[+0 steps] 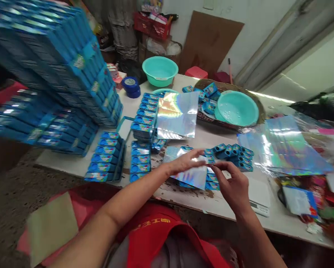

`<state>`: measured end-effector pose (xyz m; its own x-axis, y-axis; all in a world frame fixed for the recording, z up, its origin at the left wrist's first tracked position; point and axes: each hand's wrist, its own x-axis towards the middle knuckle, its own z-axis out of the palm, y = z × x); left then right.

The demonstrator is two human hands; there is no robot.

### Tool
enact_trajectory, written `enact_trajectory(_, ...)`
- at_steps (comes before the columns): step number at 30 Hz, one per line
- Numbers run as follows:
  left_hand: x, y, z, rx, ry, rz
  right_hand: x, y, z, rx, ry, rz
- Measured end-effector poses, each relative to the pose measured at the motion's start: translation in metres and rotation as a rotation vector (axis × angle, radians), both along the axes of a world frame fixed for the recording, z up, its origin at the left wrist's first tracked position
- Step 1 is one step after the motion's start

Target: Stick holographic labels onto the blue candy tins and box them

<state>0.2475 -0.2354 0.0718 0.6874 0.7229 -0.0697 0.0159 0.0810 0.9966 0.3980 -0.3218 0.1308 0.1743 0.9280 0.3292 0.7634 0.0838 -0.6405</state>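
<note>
Iridescent sheet [196,180]: likely light, flexible, slippery, easily creased; best taken by edges. Left hand [185,162]: fingers parted, over sheet. Right hand [234,183]: whether pinching, cannot tell.

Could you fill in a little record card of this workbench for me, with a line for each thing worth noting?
Left hand: fingers apart, held over a shiny sheet; left hand
Right hand: fingertips close together near the left fingers; any held item too small to tell; right hand
Sheet beneath: silvery sheet, lying over small blue boxes
Tall stack: blue boxes, at picture left
Back basin: turquoise basin
Right basin: second turquoise basin, beside loose blue boxes
Tape: blue rolls
Apron: red apron, yellow lettering
</note>
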Motion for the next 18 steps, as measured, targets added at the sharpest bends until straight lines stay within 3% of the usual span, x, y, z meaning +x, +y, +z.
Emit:
enact_trajectory(2,-0.033,-0.020,0.010,-0.130,-0.085,0.082,-0.027,0.000,-0.004,-0.022,0.079,-0.023)
enact_trajectory(4,-0.073,-0.039,0.015,-0.197,-0.046,0.229,-0.063,0.001,-0.013,-0.067,0.200,-0.029)
enact_trajectory(9,-0.203,-0.076,0.031,-0.089,0.281,0.561,-0.181,-0.001,-0.034,-0.261,0.499,0.157)
enact_trajectory(14,-0.322,-0.095,0.030,-0.017,0.500,0.564,-0.291,-0.001,-0.057,-0.505,0.663,0.322)
enact_trajectory(18,-0.368,-0.088,0.012,0.088,0.648,0.497,-0.339,0.003,-0.080,-0.413,0.576,0.282)
